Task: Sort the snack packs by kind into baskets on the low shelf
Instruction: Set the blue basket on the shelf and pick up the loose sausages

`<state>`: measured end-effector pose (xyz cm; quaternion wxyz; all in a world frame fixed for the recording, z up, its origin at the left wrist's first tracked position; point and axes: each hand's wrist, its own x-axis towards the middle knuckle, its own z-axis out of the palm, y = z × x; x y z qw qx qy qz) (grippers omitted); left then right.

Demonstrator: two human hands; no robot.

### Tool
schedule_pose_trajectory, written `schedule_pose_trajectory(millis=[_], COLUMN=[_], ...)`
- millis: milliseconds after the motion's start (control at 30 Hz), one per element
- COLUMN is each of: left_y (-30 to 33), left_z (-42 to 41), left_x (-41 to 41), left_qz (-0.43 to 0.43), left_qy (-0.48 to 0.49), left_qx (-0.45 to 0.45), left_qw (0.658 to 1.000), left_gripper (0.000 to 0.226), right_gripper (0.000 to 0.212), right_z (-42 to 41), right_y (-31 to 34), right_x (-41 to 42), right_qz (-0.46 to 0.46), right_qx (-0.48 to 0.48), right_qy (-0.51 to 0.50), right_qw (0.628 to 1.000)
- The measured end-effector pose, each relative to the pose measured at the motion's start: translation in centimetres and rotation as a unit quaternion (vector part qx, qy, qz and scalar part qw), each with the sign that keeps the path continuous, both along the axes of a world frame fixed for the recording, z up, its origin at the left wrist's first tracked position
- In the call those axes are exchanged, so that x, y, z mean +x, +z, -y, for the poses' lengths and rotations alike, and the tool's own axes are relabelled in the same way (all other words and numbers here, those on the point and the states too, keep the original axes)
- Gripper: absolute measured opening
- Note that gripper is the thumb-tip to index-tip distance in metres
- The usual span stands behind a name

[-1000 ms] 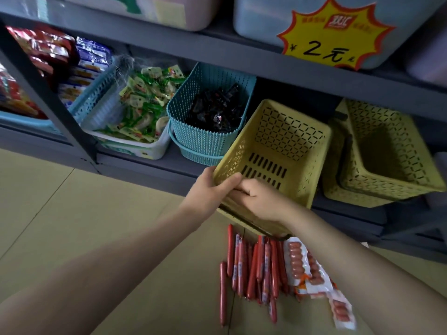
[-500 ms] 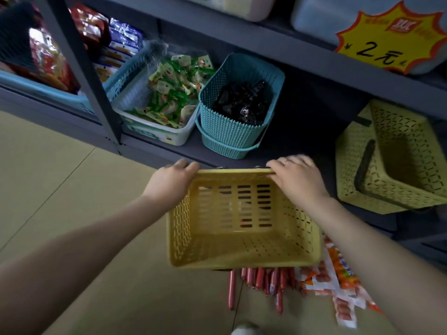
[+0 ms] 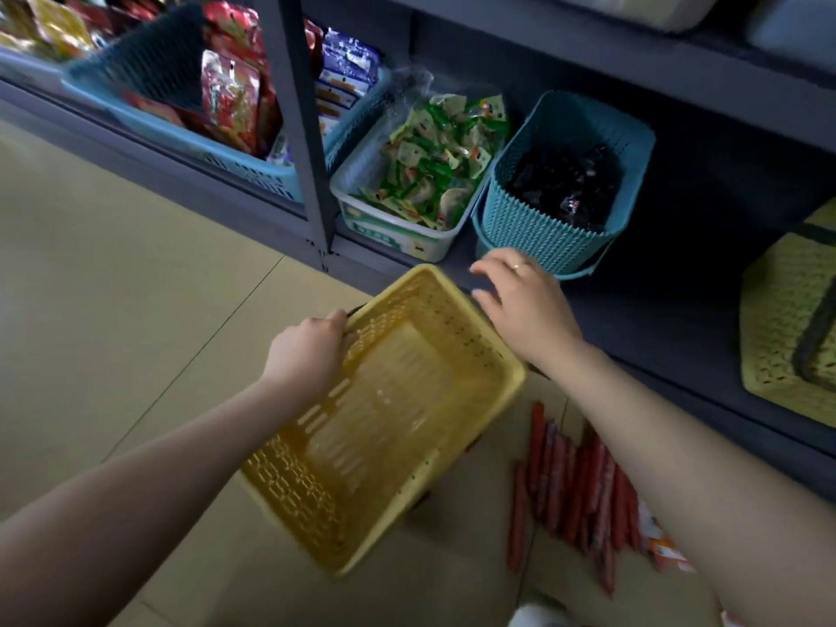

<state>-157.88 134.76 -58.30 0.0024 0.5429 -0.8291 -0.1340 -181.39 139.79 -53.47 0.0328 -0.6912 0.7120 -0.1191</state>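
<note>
An empty yellow perforated basket [image 3: 398, 427] hangs tilted just above the floor in front of the low shelf. My left hand [image 3: 307, 355] grips its left rim. My right hand [image 3: 524, 305] hovers over the basket's far right corner with fingers spread, holding nothing. Several red sausage sticks [image 3: 574, 486] lie on the floor to the right of the basket, partly hidden by my right forearm. An orange-and-white snack pack [image 3: 665, 545] peeks out beside them.
On the low shelf [image 3: 678, 328] stand a white tub of green snack packs [image 3: 389, 228], a teal basket of dark packs [image 3: 534, 228], a blue basket of red and purple packs [image 3: 235, 165], and yellow baskets [image 3: 778, 337] at the right. A grey shelf post [image 3: 298, 129] rises at centre left.
The yellow basket came off the shelf, swung left and down toward the floor. My right hand let go of its rim and lifted; my left hand still holds it.
</note>
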Motion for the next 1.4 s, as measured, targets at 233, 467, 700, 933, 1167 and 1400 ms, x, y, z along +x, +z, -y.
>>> schedule_pose_trajectory(millis=[233,467,700,933,1167,1400], left_y=[-3.7,-0.5,-1.2,-13.9,-18.3,-17.2], left_z=[1.9,-1.4,-9.8,-14.3,-18.8,-15.1], left_x=[0.4,-4.3,-13.6,-18.6,-20.0,-22.1], left_qz=[0.006,0.014,-0.059,0.143,0.154,0.026], left_qy=[0.159,-0.017,-0.379,-0.179,-0.119,0.041], left_qx=[0.117,0.013,0.036,0.288,0.252,0.243], left_qw=[0.98,1.0,0.923,0.93,0.948,0.969], left_gripper=[0.023,0.063,0.033,0.032,0.047,0.039], right_gripper=[0.02,0.01,0.058,0.074,0.044,0.013], right_z=[-5.5,-12.1,-18.4,-18.4,-19.0,-19.6], right_y=[-5.5,-13.1,-18.0,-20.6,-20.3,-20.6], right_x=[-6.6,-9.1,-12.2,-12.4,-14.6,-15.0], right_qz=[0.106,0.08,0.105,0.14,0.171,0.363], right_qx=[0.161,0.319,0.258,0.286,0.242,0.163], right_qy=[-0.128,-0.193,-0.414,-0.466,-0.465,-0.521], right_qw=[0.973,0.924,0.866,0.826,0.834,0.755])
